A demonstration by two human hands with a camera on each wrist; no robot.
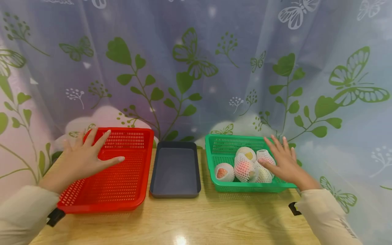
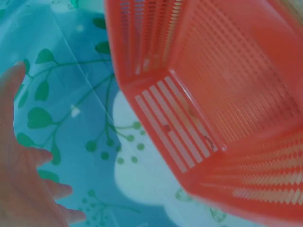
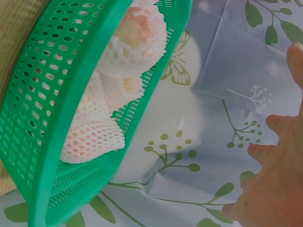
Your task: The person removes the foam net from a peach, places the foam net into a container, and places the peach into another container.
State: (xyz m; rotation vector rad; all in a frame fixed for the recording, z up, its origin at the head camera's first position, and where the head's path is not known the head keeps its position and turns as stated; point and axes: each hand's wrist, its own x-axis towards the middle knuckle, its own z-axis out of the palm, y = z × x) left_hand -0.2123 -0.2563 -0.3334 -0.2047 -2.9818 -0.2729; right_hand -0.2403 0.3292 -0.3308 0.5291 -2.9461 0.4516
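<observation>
Fingers spread, my left hand hovers over the left side of a red basket with slotted walls. No object shows inside that basket. On the other side, my right hand is held with fingers extended above the right end of a green basket. Several round fruits in white foam nets lie in the green basket; one fruit sits apart at its left, another in the middle of the group. The right wrist view shows netted fruit behind the green wall, with the fingers off to the side.
A dark grey tray stands between the two baskets with nothing in it. All three rest on a light wooden table. Behind them hangs a curtain printed with leaves and butterflies, close to the containers' back edges.
</observation>
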